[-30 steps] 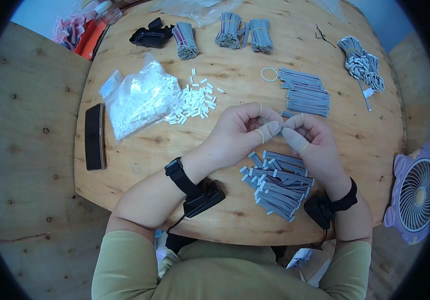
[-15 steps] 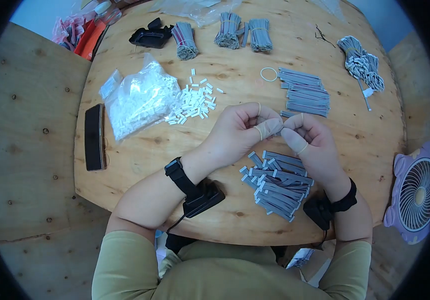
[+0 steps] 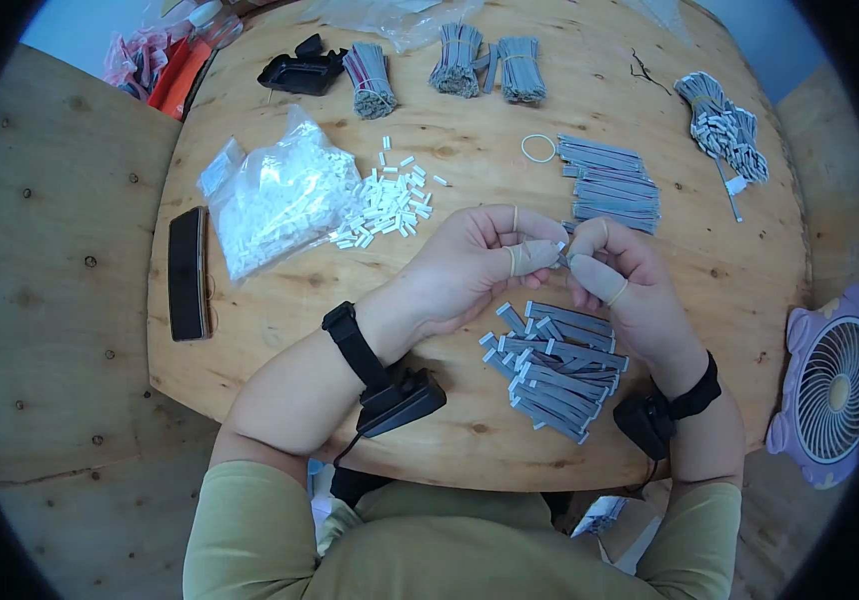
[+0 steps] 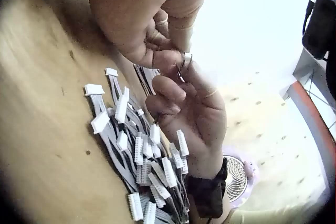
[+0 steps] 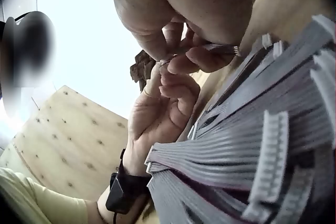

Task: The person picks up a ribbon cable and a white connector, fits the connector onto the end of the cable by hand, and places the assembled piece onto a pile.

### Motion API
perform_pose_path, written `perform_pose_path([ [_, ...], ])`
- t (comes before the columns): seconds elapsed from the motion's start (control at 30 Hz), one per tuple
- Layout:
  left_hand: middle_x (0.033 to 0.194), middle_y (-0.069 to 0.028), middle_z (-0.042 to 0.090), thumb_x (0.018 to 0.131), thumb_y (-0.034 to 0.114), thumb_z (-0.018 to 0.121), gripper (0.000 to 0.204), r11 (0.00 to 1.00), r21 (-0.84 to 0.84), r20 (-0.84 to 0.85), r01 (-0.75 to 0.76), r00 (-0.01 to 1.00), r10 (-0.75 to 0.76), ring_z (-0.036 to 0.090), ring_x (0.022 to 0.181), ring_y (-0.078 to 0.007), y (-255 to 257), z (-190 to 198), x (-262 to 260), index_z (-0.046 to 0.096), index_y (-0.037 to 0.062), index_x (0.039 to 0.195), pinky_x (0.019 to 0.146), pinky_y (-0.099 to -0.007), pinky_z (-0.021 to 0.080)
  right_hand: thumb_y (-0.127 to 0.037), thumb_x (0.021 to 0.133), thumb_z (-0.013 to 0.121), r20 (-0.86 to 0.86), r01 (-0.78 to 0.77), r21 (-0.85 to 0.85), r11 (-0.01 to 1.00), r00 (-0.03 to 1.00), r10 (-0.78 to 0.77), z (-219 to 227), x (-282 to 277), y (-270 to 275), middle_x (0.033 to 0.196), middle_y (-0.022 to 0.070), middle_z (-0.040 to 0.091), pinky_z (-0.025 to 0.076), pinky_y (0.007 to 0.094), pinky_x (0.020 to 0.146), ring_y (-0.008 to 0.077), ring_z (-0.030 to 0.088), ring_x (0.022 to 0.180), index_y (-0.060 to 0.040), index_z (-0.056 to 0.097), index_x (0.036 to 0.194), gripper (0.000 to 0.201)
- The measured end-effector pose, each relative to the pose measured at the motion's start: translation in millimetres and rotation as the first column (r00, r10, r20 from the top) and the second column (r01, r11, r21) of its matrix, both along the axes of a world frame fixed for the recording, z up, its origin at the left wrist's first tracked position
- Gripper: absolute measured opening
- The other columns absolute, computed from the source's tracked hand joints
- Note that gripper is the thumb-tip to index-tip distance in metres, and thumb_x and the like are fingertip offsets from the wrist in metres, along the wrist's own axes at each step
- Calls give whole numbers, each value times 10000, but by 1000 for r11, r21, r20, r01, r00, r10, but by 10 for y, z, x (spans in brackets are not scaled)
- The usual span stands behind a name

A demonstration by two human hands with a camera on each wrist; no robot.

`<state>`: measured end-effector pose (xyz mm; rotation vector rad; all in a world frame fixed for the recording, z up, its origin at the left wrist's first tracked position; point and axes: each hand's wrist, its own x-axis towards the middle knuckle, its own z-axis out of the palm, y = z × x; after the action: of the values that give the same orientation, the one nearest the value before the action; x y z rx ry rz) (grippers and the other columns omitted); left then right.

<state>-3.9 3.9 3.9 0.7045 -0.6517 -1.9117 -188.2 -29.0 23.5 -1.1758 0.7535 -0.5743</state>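
Landmark: one heap of short grey ribbon cables with white plastic connectors (image 3: 560,375), on the pale knotted-wood worktop (image 3: 280,315); all places given from this heap.

Item, held: one thin grey ribbon strip with a small white end piece (image 3: 563,257), just beyond the heap, between the two hands; left hand (image 3: 465,270), grip closed, fingertips pinching the strip near its white end; right hand (image 3: 640,290), grip closed, thumb and finger pinching the strip; pale rubbery covers on several fingertips of both.

Beyond the heap, slightly right: one flat row of grey ribbon cables (image 3: 615,190); beside it, one thin pale elastic ring (image 3: 524,150). Beyond and left: one scatter of loose white connectors (image 3: 390,205); one clear plastic bag filled with small white pieces (image 3: 285,205); one dark rectangular phone (image 3: 189,275), farther left. Farthest beyond: three banded grey cable bundles, standing apart from the heap. Right: one lilac round fan (image 3: 838,392), off the worktop's edge; all lay or stood as listed.
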Motion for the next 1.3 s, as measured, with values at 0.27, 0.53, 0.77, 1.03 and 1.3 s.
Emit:
perform_pose_path([
  [0.27, 860, -59, 575, 792, 62, 580, 190, 999, 20, -30, 49, 998, -48, 544, 720, -93, 7, 28, -5, 552, -14, 963, 669, -190, 467, -84, 818, 517, 8, -5, -67, 998, 1000, 5, 3, 15, 16, 733, -36, 461, 398, 179, 579, 37, 460, 631, -72, 476, 806, 45],
  [0.53, 851, -58, 578, 788, 55, 581, 193, 998, 34, -46, 52, 998, -50, 554, 716, -93, 14, 46, -11, 548, -11, 966, 659, -188, 472, -54, 815, 509, 7, 37, -121, 992, 999, -36, 7, 24, 44, 817, -11, 398, 400, 192, 589, 48, 455, 657, -45, 477, 788, 43],
  [0.77, 864, -59, 577, 791, 55, 579, 186, 999, 4, -43, 45, 998, -45, 546, 728, -94, 14, 29, -21, 555, -12, 962, 674, -195, 468, -50, 813, 509, -32, 75, -64, 995, 997, -77, 30, 29, 62, 803, -14, 411, 401, 192, 579, 47, 454, 648, -45, 481, 791, 36],
  [1.03, 897, -87, 595, 779, 25, 582, 201, 998, -65, 27, 3, 1000, -1, 570, 749, -112, 21, 25, -23, 568, -20, 975, 685, -206, 480, -83, 812, 534, -53, 92, -64, 994, 994, -95, 1, 22, 53, 715, -30, 458, 388, 172, 536, 30, 451, 590, -58, 487, 774, 65],
  [1.3, 926, -101, 604, 770, 17, 590, 210, 991, -129, 154, -25, 987, 44, 579, 790, -116, 23, 29, -13, 576, -21, 976, 696, -213, 478, -90, 804, 560, -27, 58, -151, 987, 998, -63, 9, 14, 38, 770, -21, 449, 396, 170, 531, 25, 446, 604, -44, 505, 778, 76],
])
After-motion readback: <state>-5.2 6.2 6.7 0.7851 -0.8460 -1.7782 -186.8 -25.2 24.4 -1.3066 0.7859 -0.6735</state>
